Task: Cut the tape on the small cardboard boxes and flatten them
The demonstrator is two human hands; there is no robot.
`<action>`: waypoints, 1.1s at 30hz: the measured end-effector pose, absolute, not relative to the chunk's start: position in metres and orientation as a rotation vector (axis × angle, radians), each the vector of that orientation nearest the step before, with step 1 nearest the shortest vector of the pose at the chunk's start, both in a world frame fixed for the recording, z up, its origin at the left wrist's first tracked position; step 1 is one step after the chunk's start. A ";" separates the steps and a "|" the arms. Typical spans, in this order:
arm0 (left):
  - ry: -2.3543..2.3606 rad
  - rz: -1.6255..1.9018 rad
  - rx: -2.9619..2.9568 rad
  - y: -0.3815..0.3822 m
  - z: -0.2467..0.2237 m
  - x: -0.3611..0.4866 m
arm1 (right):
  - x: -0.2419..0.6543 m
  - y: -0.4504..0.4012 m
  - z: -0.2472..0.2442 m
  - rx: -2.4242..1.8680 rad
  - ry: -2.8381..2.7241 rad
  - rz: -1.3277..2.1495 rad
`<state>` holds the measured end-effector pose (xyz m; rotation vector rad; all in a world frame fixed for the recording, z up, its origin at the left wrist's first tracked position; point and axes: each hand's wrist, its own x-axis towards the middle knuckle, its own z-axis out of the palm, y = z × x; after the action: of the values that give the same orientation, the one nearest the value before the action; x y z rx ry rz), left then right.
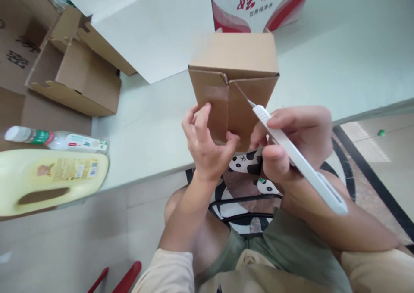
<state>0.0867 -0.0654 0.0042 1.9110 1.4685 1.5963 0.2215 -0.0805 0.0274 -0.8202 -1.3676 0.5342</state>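
Observation:
A brown cardboard box (246, 54) stands near the table's front edge, its near face showing a seam down the middle with clear tape over part of it. My left hand (208, 142) rests against the left of that face, fingers apart and bent, holding nothing. A white utility knife (300, 161) is gripped in my right hand (294, 142), between thumb and fingers. Its thin blade is out and points up and left, with the tip by the top of the seam. Whether the tip touches the cardboard cannot be told.
A red and white carton (258, 4) stands behind the box on the pale table (155, 133). At the left are cut cardboard pieces (87, 73), a plastic bottle (61, 140) and a large yellow jug (74, 168). Red rods (127, 278) show at the lower left.

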 end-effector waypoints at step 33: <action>1.530 1.545 1.710 -0.063 -0.014 0.083 | 0.209 -0.065 0.009 -0.904 -1.563 -0.008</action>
<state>0.0834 -0.0634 -0.0142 1.7101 1.5299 1.5455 0.2090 -0.0645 0.0088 -0.9043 -1.5628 -0.0077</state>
